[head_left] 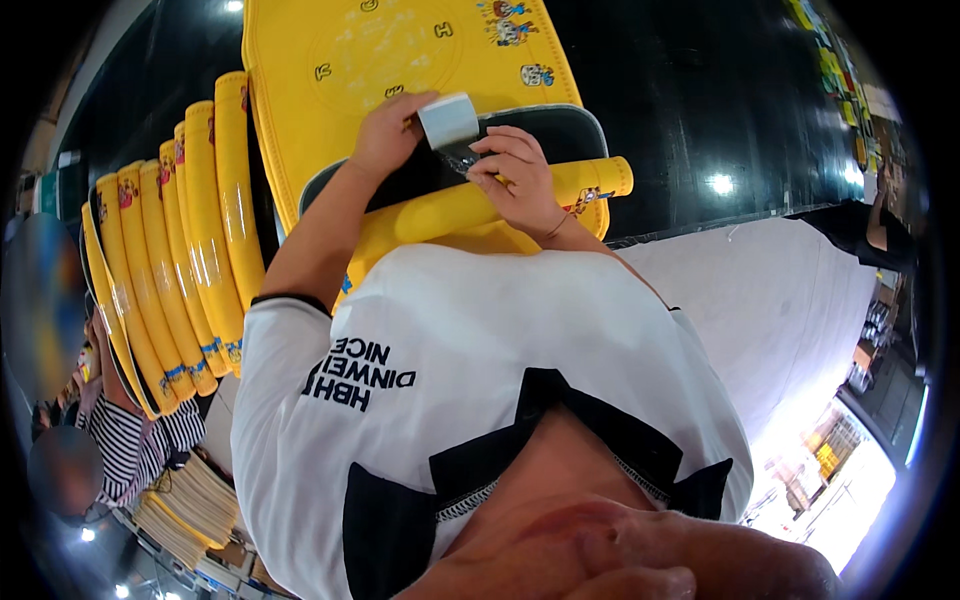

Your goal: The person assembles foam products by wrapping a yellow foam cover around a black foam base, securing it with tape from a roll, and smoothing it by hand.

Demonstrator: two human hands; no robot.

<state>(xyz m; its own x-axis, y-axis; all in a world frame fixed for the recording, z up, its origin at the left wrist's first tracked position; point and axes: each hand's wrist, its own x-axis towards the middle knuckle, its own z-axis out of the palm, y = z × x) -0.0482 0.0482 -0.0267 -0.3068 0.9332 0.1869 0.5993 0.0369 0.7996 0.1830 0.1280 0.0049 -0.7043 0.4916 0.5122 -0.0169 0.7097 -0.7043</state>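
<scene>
My left hand (390, 135) is closed round a wide roll of clear packing tape (450, 120), above a yellow mat. A short glossy strip of tape (458, 160) hangs off the roll towards my right hand (515, 178). That hand's fingers are bent in a pinch at the strip's loose end. Under my right wrist lies a partly rolled yellow mat (425, 222), its dark underside (400, 185) showing beyond the roll. Past it, another yellow mat (400, 50) with printed letters and small cartoon figures lies flat.
Several rolled yellow mats (205, 225) stand in a row on my left. A dark table top (680, 110) stretches to the right. A person in a striped top (125, 445) is at the lower left, near stacked flat sheets (185, 510). Another person in dark clothing (850, 230) is far right.
</scene>
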